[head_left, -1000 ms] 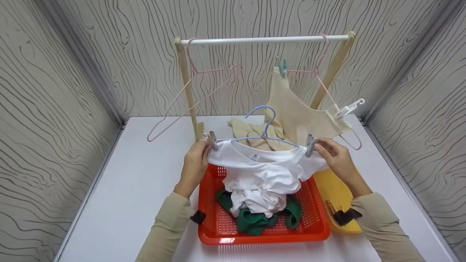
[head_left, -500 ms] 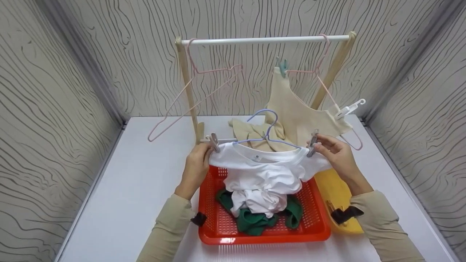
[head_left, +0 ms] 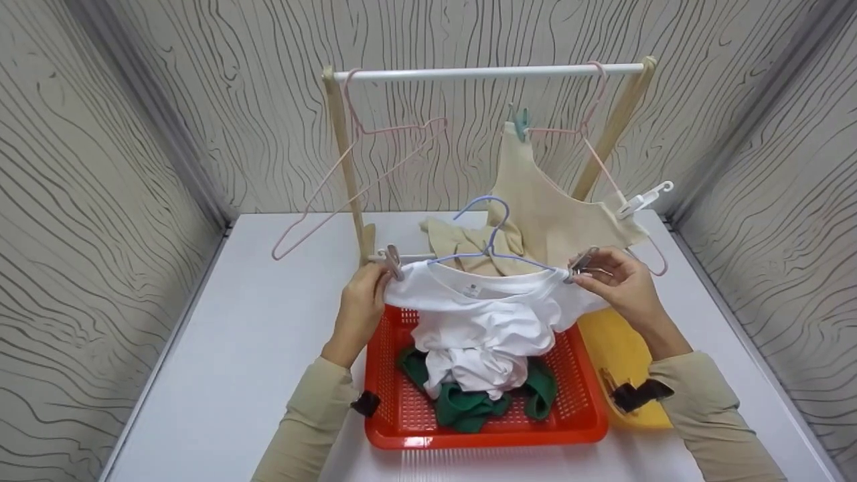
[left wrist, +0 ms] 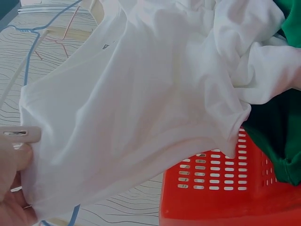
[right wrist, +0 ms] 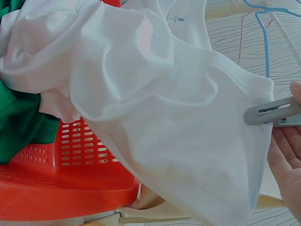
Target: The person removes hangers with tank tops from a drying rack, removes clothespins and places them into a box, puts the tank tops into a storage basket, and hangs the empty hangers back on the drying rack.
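Head view: left hand pinches white shirt by one sleeve, right hand grips gray clothespin opposite, presumably to spread the shoulders along blue hanger.

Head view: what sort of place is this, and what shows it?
Probably a booth for hanging laundry: three patterned walls, a garment rack and a red basket holding green clothing.
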`<state>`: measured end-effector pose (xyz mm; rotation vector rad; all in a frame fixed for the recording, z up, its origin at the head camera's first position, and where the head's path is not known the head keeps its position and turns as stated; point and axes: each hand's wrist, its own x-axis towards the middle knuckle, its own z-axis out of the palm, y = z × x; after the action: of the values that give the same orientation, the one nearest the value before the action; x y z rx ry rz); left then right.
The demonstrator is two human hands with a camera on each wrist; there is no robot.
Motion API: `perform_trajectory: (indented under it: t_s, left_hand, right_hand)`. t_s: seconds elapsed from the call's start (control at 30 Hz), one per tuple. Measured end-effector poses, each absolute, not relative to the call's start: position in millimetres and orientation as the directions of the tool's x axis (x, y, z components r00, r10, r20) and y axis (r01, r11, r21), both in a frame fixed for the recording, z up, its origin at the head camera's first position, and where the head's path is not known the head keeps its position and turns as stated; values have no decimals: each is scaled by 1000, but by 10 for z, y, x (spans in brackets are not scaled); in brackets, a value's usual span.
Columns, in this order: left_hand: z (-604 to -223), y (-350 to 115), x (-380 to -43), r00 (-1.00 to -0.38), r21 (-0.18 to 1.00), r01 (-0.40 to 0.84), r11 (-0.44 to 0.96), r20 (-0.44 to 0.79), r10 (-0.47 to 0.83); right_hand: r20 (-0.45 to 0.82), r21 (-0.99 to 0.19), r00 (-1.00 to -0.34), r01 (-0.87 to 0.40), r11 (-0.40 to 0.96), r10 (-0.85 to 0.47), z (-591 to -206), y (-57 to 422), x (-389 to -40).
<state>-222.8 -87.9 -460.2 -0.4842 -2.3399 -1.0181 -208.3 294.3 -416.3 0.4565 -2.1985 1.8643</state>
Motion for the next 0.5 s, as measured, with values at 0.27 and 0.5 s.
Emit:
perform_trajectory:
  t_s: [0.27,0.5]
  left_hand:
    - [-4598,-868,-2219,-784,553,514,656,612,99]
    - [-4596,-854,-2205,-795,557,504,660,598,103]
  right_hand:
    - [413,-887,-903,-428,173,-115,-4150,2955,-2066]
    - [511,-846,-845,-527,79,-157,-4175,2981,-2081]
